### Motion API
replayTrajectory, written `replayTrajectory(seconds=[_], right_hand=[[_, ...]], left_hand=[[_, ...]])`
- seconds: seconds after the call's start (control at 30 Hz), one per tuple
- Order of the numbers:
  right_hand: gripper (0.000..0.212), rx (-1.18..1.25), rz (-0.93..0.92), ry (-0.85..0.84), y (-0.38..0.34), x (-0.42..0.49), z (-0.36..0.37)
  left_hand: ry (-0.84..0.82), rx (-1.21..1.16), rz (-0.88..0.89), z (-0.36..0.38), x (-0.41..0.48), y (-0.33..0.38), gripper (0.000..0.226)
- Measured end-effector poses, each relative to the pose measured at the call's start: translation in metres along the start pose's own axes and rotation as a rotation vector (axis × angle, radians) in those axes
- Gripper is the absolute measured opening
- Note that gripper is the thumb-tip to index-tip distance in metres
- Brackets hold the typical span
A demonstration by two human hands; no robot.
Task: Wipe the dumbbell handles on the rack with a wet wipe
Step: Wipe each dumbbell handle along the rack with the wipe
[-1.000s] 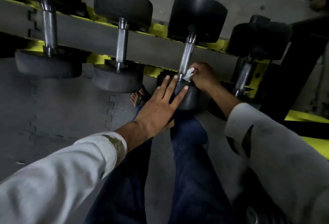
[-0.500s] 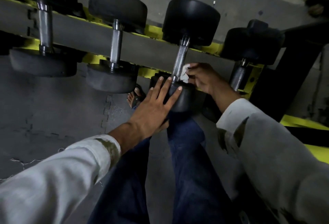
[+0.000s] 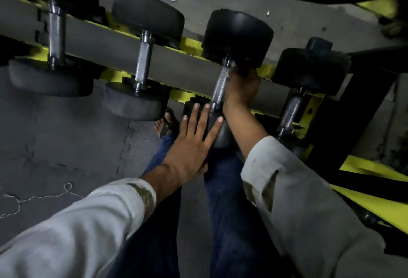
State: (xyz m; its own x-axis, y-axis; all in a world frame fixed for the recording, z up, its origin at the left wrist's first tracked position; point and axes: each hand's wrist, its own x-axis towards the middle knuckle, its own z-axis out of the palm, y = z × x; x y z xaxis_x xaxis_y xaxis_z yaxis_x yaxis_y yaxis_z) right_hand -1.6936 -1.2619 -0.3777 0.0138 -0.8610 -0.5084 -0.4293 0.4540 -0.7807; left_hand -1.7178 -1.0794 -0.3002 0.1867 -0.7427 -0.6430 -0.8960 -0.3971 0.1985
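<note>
left hand (image 3: 189, 145): mine, flat, fingers straight, pressing the near head (image 3: 220, 133) of the third dumbbell; same as before.
right hand (image 3: 241, 87): curled round the handle (image 3: 219, 87) at its far end, by the far head (image 3: 237, 34); slid toward 12 o'clock from the near end.
wipe: showed white earlier, can't see it now.
dumbbell: on rack (image 3: 99, 36), 12 o'clock from my left hand.

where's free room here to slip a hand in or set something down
Free: the gaps between the first handle and second handle, and between second and third handle; the floor mat at left, bar a loose string. Crowded: around the third handle, gripped by the right hand, left hand pressing its near head.
</note>
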Motion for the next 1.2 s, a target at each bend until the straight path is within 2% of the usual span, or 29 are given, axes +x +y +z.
replayTrajectory(seconds=[0.1, 0.2, 0.37, 0.53, 0.63, 0.8, 0.87, 0.93, 0.97, 1.03, 1.1, 1.17, 1.2], right_hand=[[0.025, -0.340, -0.375, -0.056, 0.011, -0.018, -0.006], [0.033, -0.575, -0.640, -0.140, 0.018, -0.017, -0.024], [0.058, -0.893, -0.976, -0.309, 0.022, -0.006, -0.044], [0.057, -1.178, -1.226, -0.530, 0.001, 0.014, -0.043], [0.044, -1.366, -1.215, -0.643, -0.009, 0.015, -0.034], [0.018, -1.724, -1.256, -1.134, -0.030, 0.000, -0.017], [0.018, -1.893, -1.339, -1.069, -0.045, 0.002, -0.005], [0.022, -1.986, -1.293, -0.935, -0.051, 0.006, 0.006], [0.024, -2.024, -1.271, -0.926, -0.048, 0.005, 0.009], [0.027, -2.038, -1.261, -0.990, -0.037, -0.003, 0.013], [0.029, -2.003, -1.137, -1.089, -0.031, -0.003, 0.013], [0.033, -1.908, -0.945, -1.107, -0.040, 0.007, 0.016], [0.036, -1.848, -0.916, -1.131, -0.044, 0.012, 0.015]], left_hand=[[-0.019, 0.006, 0.002, -0.001, 0.000, 0.001, 0.128], [-0.014, 0.004, -0.001, 0.001, 0.002, 0.000, 0.129], [0.005, 0.004, 0.007, 0.005, 0.002, 0.001, 0.133], [0.003, 0.002, 0.013, 0.006, 0.002, -0.002, 0.135], [0.014, 0.014, 0.020, 0.005, 0.001, -0.002, 0.134], [0.009, 0.002, 0.016, 0.005, 0.001, -0.004, 0.136], [0.008, 0.000, 0.014, 0.005, 0.001, -0.005, 0.136], [0.005, -0.003, 0.011, 0.005, 0.001, -0.004, 0.135], [0.008, -0.001, 0.009, 0.005, 0.002, -0.004, 0.135], [0.001, -0.010, 0.009, 0.003, 0.001, -0.004, 0.134], [-0.005, -0.037, 0.013, 0.000, -0.001, -0.004, 0.132], [0.003, -0.044, 0.016, -0.003, -0.003, -0.005, 0.131], [0.007, -0.042, 0.017, -0.003, -0.003, -0.006, 0.130]])
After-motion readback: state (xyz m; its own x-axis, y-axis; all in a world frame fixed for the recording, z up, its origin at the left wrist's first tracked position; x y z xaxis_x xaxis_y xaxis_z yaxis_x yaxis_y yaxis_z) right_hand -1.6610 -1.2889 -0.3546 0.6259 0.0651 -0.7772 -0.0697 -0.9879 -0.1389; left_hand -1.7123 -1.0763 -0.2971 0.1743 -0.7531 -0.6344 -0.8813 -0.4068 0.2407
